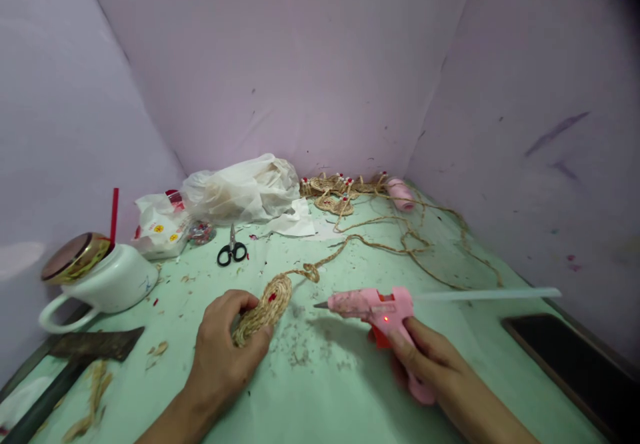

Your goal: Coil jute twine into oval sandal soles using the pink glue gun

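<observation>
My left hand (227, 341) grips an oval coil of braided straw cord (270, 307), thumb on the near side and fingers round the far side. A small red spot shows at the coil's middle. From its upper end a loose length of the cord (345, 243) runs up and right across the surface. Wrapped round the handle of a pink hot glue gun (373, 304) is my right hand (425, 357). The gun's metal nozzle points left toward the coil, apart from it. A red light glows on its side, and a clear glue stick (490, 293) sticks out behind.
Black-handled scissors (232, 251) lie ahead, near a white plastic bag (245, 187). At left are a white mug (117, 281) and a hammer-like tool (95, 345). Straw pieces (333, 194) and a pink spool (400, 194) sit by the back wall. A phone (565, 357) lies right.
</observation>
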{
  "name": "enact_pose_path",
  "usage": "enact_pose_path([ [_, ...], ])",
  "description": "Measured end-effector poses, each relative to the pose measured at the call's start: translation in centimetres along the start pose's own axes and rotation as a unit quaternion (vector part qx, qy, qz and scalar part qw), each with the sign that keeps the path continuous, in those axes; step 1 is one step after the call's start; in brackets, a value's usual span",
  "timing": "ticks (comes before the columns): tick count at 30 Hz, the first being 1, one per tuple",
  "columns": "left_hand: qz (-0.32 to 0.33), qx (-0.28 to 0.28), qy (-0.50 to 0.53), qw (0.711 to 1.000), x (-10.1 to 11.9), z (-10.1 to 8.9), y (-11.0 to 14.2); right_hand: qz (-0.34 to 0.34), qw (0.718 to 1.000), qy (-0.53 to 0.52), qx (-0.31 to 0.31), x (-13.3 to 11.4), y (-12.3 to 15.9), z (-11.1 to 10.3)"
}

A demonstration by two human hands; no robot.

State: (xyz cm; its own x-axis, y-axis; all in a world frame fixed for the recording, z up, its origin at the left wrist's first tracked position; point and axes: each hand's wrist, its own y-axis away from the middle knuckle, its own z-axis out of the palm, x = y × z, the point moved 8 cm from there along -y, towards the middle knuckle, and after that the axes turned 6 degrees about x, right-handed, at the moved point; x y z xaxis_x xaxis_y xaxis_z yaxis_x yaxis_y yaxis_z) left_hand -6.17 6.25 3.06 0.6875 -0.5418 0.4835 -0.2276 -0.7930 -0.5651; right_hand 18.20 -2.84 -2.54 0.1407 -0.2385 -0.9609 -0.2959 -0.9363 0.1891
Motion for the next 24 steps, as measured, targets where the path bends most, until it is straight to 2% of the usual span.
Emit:
enact_pose_path([
  [2,0.055,0.002,-0.026,0.998,0.5,-0.4,0.2,0.011,0.999,0.04,0.027,0.4,-1.2,-1.6],
  [4,0.115,0.003,-0.047,0.992,1.3,-0.8,0.4,-0.015,0.988,0.144,0.048,-0.1,-2.4,-3.3],
  [5,0.14,0.003,-0.058,0.988,1.7,-1.0,0.5,-0.03,0.973,0.221,0.059,-0.6,-2.9,-4.1],
  [7,0.179,0.009,-0.078,0.981,2.4,-1.3,0.6,-0.045,0.916,0.389,0.091,-1.7,-3.8,-5.8],
  [8,0.192,0.014,-0.086,0.977,2.7,-1.6,0.5,-0.042,0.891,0.44,0.107,-2.2,-4.1,-6.5],
  [10,0.21,0.019,-0.096,0.973,3.0,-2.1,0.4,-0.036,0.857,0.496,0.136,-3.4,-4.5,-7.5],
  [12,0.223,0.024,-0.097,0.97,3.2,-2.6,0.2,-0.06,0.843,0.512,0.153,-5.0,-5.0,-7.1],
  [14,0.23,0.028,-0.09,0.969,3.3,-3.0,0.2,-0.125,0.841,0.508,0.139,-7.2,-5.8,-5.3],
  [15,0.231,0.027,-0.086,0.969,3.3,-3.2,0.1,-0.17,0.844,0.496,0.113,-8.3,-6.2,-3.8],
  [17,0.23,0.021,-0.078,0.97,3.3,-3.3,0.1,-0.255,0.847,0.467,0.022,-10.2,-7.0,-0.1],
  [19,0.23,0.017,-0.073,0.97,3.4,-3.3,0.1,-0.31,0.837,0.442,-0.089,-11.2,-7.7,3.5],
  [22,0.227,0.021,-0.073,0.971,3.3,-3.5,-0.1,-0.323,0.812,0.418,-0.247,-11.0,-8.5,7.2],
  [24,0.228,0.024,-0.075,0.971,3.1,-3.6,-0.3,-0.306,0.801,0.406,-0.317,-10.7,-8.9,8.2],
])
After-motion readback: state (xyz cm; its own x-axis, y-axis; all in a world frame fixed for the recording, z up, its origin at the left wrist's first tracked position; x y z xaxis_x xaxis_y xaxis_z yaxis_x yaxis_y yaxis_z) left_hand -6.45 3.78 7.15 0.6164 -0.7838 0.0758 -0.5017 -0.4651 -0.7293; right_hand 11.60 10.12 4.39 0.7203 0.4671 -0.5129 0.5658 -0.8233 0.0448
